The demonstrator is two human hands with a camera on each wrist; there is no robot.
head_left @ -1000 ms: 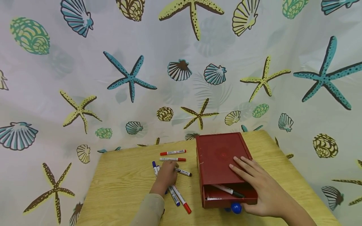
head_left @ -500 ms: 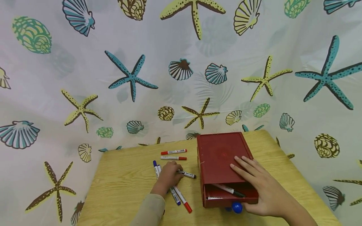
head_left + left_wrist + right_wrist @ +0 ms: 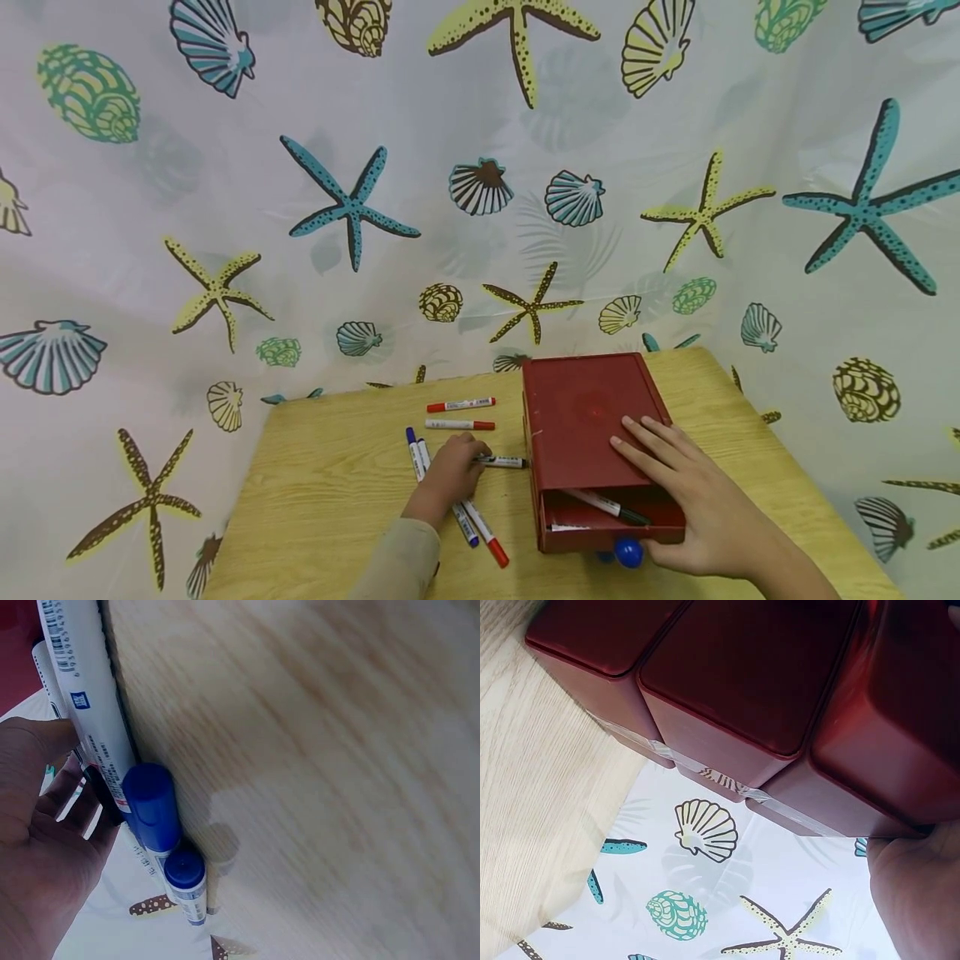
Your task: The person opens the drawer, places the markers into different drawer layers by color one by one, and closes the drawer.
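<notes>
In the head view my left hand pinches a black-capped marker between thumb and fingertips. The marker's far end reaches the left side of a red drawer box. In the left wrist view, blue-capped markers lie close beside the left hand's fingers. My right hand rests on the box's right side, fingers spread over the lid and thumb at the drawer front. The drawer stands partly out, with a black-capped marker slanting inside it. Part of another white item in the drawer is hidden.
Two red-capped markers lie behind the left hand. Several more, including a red-capped marker, lie under and around it. A blue knob sticks out at the drawer front. A patterned curtain borders the wooden table.
My left hand has shifted slightly right. The marker in it has moved towards the box and turned to lie more level. The right hand and box have stayed in place.
</notes>
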